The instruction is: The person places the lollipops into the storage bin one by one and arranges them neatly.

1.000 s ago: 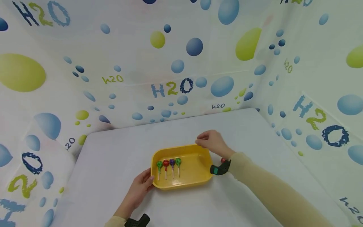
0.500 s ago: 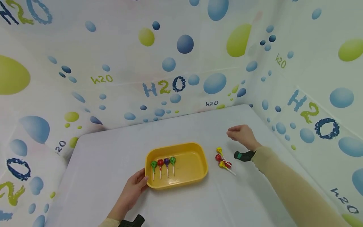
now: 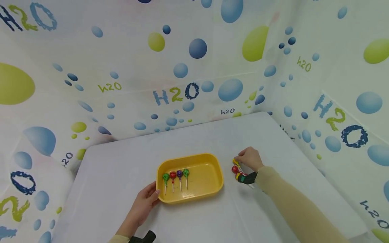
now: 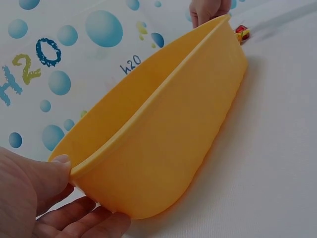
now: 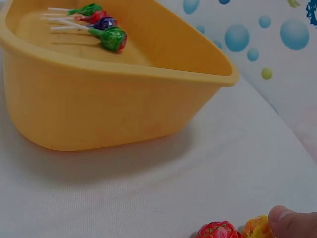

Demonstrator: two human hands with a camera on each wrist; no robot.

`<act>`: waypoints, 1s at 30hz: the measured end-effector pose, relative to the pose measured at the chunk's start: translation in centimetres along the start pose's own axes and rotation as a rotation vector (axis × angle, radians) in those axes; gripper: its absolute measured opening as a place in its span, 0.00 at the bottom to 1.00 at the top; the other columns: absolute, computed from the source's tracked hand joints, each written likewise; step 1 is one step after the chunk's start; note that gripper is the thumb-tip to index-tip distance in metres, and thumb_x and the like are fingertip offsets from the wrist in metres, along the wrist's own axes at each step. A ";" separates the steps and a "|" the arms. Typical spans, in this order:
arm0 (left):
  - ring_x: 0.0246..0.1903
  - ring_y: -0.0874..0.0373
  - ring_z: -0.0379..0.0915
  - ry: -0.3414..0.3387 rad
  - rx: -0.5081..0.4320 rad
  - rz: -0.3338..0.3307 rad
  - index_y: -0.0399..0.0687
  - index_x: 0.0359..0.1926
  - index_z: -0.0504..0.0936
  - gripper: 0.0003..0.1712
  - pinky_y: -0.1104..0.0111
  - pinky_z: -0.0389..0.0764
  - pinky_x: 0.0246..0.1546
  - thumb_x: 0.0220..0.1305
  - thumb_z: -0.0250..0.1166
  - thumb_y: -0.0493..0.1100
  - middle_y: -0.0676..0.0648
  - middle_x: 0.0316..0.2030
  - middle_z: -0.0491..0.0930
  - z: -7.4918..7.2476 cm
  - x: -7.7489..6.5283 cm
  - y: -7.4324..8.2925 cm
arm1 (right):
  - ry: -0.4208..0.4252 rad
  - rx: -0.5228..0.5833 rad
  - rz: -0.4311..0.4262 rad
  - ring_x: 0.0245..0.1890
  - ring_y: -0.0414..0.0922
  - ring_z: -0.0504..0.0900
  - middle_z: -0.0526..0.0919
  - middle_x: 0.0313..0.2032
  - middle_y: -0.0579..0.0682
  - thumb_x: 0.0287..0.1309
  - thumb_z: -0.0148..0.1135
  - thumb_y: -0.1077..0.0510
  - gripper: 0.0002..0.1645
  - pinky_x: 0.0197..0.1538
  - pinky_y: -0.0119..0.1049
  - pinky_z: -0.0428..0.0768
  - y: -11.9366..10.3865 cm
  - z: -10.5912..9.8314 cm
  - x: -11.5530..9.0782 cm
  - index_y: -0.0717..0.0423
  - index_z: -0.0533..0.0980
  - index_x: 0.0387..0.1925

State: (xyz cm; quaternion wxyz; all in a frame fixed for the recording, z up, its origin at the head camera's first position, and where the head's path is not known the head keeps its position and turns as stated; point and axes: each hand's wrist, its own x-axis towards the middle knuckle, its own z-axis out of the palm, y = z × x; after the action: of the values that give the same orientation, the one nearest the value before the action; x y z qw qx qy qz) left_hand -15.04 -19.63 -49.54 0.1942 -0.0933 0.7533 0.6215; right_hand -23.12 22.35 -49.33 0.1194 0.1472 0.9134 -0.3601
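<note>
My left hand [image 3: 144,204] grips the left end of a yellow plastic tray [image 3: 203,177], thumb on the rim [image 4: 77,171] and fingers under the outer wall. Inside, along the tray's left half, several wrapped lollipops lie in a row: green [image 3: 165,177], red [image 3: 173,174], purple [image 3: 179,173] and green [image 3: 186,172], sticks toward me. To the right of the tray, my right hand [image 3: 250,158] pinches a yellow lollipop [image 3: 235,162] at its head. In the right wrist view the thumb [image 5: 292,225] presses on its yellow wrapper [image 5: 257,228]; the other fingers are hidden.
A red lollipop [image 3: 234,169] lies right beside the yellow one, with more lollipops partly hidden under the right wrist's black strap [image 3: 247,178]. White cloth [image 3: 121,168] covers the table. Printed curtains [image 3: 197,71] stand behind and at both sides.
My right hand has moved from over the tray's far right corner, out to the right, then down onto the yellow lollipop. The left hand keeps its grip on the tray.
</note>
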 end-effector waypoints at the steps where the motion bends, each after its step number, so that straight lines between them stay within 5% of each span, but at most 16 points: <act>1: 0.71 0.35 0.66 0.002 -0.002 -0.002 0.31 0.78 0.52 0.33 0.56 0.80 0.63 0.80 0.51 0.37 0.28 0.76 0.58 0.0 0.0 0.0 | 0.001 -0.013 -0.004 0.45 0.55 0.81 0.85 0.49 0.63 0.62 0.71 0.51 0.26 0.54 0.48 0.86 -0.2 0.1 0.0 0.68 0.82 0.52; 15: 0.70 0.35 0.66 0.010 -0.013 -0.005 0.31 0.78 0.53 0.32 0.56 0.81 0.62 0.80 0.50 0.36 0.27 0.75 0.59 0.1 0.1 0.0 | -0.007 -0.154 -0.052 0.45 0.56 0.83 0.87 0.45 0.61 0.60 0.72 0.54 0.21 0.57 0.50 0.85 -1.4 0.3 -0.5 0.66 0.83 0.47; 30: 0.71 0.35 0.65 -0.002 -0.017 -0.003 0.30 0.78 0.52 0.32 0.55 0.81 0.63 0.80 0.49 0.36 0.27 0.75 0.58 -0.1 0.0 -0.1 | 0.029 -0.049 -0.104 0.51 0.57 0.83 0.87 0.51 0.62 0.64 0.69 0.53 0.21 0.58 0.51 0.85 -1.2 -1.4 0.3 0.63 0.84 0.52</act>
State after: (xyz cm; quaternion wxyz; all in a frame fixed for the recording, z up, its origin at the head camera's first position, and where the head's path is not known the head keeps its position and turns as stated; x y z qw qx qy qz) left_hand -14.98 -19.70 -49.60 0.1952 -0.0953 0.7477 0.6275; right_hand -23.98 22.54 -47.68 0.0908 0.1019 0.9300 -0.3413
